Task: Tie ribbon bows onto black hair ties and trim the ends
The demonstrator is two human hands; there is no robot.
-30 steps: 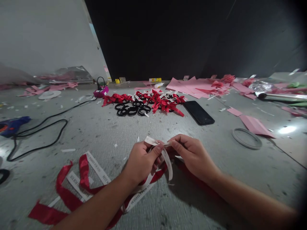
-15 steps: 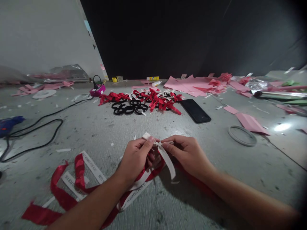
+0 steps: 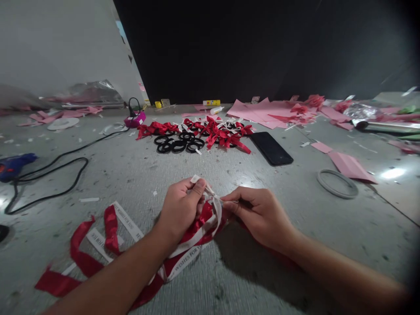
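My left hand (image 3: 183, 203) pinches a white ribbon (image 3: 218, 210), one end of which sticks up past the thumb. A little to the right, my right hand (image 3: 257, 212) grips the same ribbon between thumb and fingertips, close to a small knot or gather. The ribbon's loose tail hangs down between both hands. Beneath them lie red ribbons (image 3: 80, 249) and white ribbons printed with "WISHES FOR YOU" (image 3: 187, 262), spreading to the left under my left forearm. My palm and fingers hide part of the ribbon.
Ahead lie red bows (image 3: 226, 135), black rings (image 3: 179, 145) and a dark phone (image 3: 271, 148). A grey ring (image 3: 337, 183) and pink paper (image 3: 351, 166) are at the right. A blue glue gun (image 3: 16, 166) with a black cord (image 3: 82, 170) is at the left.
The hands have drawn slightly apart, and the white ribbon between them now slants down to the right. Its hanging tail has swung left. The view has shifted a little.
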